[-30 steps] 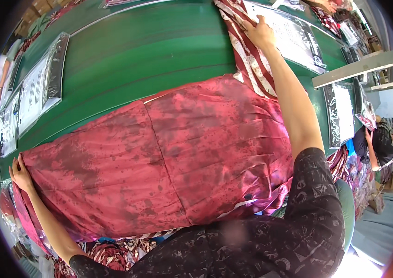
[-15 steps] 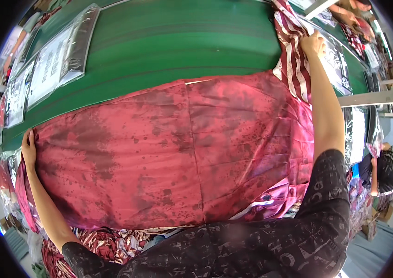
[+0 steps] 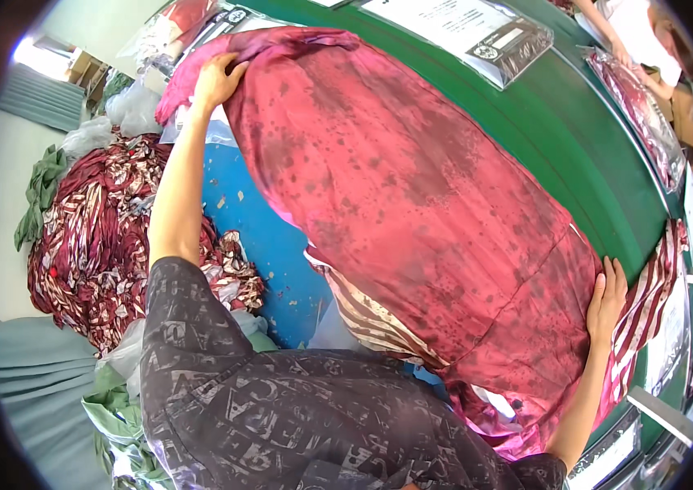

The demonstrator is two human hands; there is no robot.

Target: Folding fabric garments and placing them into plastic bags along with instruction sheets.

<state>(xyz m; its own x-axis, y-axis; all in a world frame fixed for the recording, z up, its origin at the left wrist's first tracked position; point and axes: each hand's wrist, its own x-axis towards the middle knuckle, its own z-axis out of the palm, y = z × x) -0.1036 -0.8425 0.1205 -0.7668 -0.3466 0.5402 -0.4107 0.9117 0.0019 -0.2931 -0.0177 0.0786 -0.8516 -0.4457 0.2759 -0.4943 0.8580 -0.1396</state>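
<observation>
Cloth (image 3: 412,196) on table (image 3: 559,131)

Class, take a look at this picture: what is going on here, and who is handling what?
A person is leaning over a green table with a large red cloth spread across it. Their left hand grips one end of the cloth, and their right hand lies flat on the other end, arms stretched wide. A striped cloth lies just past the right hand. A heap of patterned fabric sits on the floor beside the table, and flat plastic packets lie further along it.
</observation>
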